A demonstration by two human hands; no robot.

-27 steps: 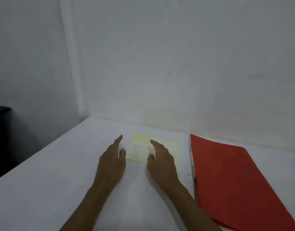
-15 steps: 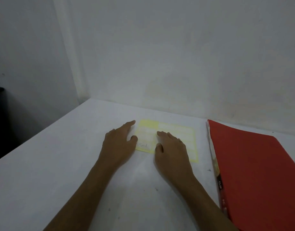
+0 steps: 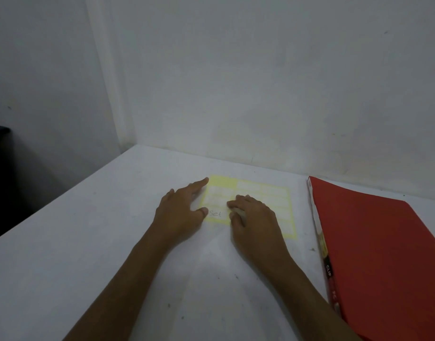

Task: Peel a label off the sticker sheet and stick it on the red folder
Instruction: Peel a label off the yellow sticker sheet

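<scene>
I had my left hand (image 3: 180, 212) spread flat on the yellow rectangular sticker sheet (image 3: 260, 193), my right hand (image 3: 254, 220) curled beside it, fingertips on the sheet, flat red plastic folder (image 3: 383, 247) lying right.

a pale yellow sticker sheet (image 3: 260, 193) is laid flat on the white worktop (image 3: 88, 242), printed with a grid of white labels; the label (image 3: 215, 214) at its near left corner is marked "set" in handwriting. the red folder (image 3: 383, 242) is laid closed and flat to the right of the sheet, apart from it, its spine edge turned toward the sheet.
</scene>
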